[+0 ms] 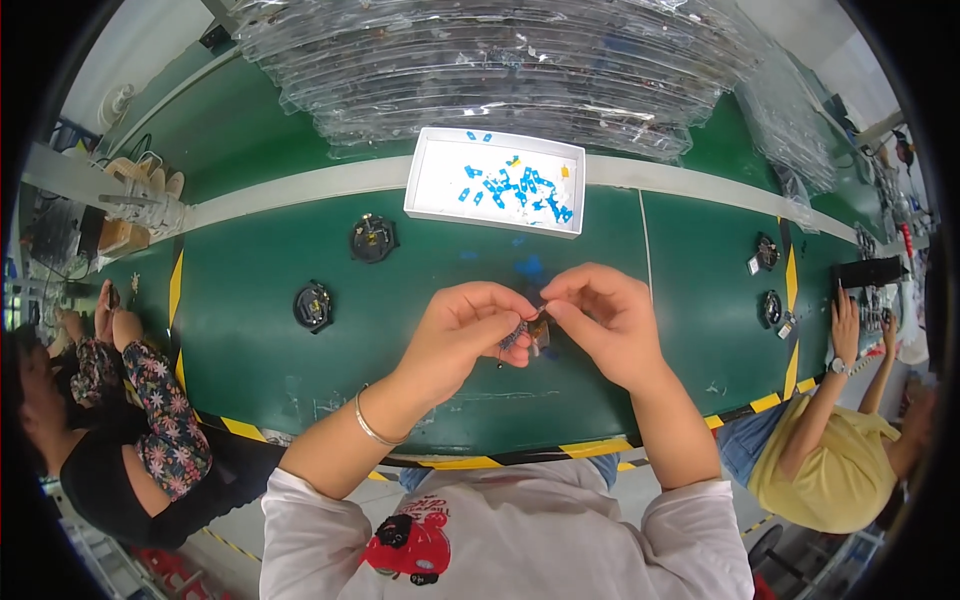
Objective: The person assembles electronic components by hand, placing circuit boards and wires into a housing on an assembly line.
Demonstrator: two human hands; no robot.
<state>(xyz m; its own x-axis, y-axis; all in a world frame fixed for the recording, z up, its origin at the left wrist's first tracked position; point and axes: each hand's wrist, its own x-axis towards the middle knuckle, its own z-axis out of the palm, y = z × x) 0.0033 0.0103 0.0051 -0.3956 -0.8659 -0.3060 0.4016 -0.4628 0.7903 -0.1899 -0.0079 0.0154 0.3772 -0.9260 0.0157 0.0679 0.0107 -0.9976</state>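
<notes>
Over the middle of the green table, my left hand (pixel 477 322) pinches a small circuit board (pixel 513 335) between thumb and fingers. My right hand (pixel 607 318) meets it, thumb and forefinger pinched together at the board's upper edge. What the right fingertips hold is too small to make out. A brownish flexible piece (pixel 541 334) shows between the two hands, seemingly joined to the board. Beyond my hands stands a white box (pixel 430 205) with several small blue pieces (pixel 497 190) scattered in it.
Two round black watch-like housings, one farther (pixel 373 238) and one nearer (pixel 313 306), lie left of my hands. Stacked clear plastic trays (pixel 500 75) fill the back. More housings (pixel 767 250) lie at right. Co-workers sit on both sides, one in a yellow shirt (pixel 825 465). Striped tape (pixel 460 462) edges the table.
</notes>
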